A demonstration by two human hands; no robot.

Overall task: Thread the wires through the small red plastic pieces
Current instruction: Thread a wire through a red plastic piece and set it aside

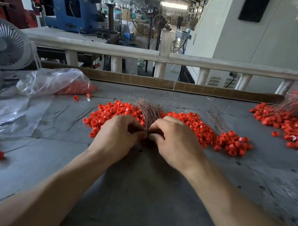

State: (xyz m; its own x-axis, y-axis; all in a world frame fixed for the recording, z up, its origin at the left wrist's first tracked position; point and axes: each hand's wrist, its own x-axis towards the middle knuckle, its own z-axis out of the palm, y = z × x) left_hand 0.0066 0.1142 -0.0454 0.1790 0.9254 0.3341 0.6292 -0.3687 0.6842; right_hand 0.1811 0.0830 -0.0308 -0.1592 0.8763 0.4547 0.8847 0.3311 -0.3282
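The bundle of thin coppery-brown wires point(149, 113) stands with its long axis running up and away from the person, fanning out at the far end, its near end pinched where both hands meet. The left hand point(118, 137) and right hand point(174, 142) sit knuckles-up, fingers curled inward, each grip closed tight on the wire ends; whether a piece is already between the fingertips cannot be told. The small red plastic ring pieces point(224, 141) lie heaped on the grey counter point(139, 200) just behind and either side, equally near both hands.
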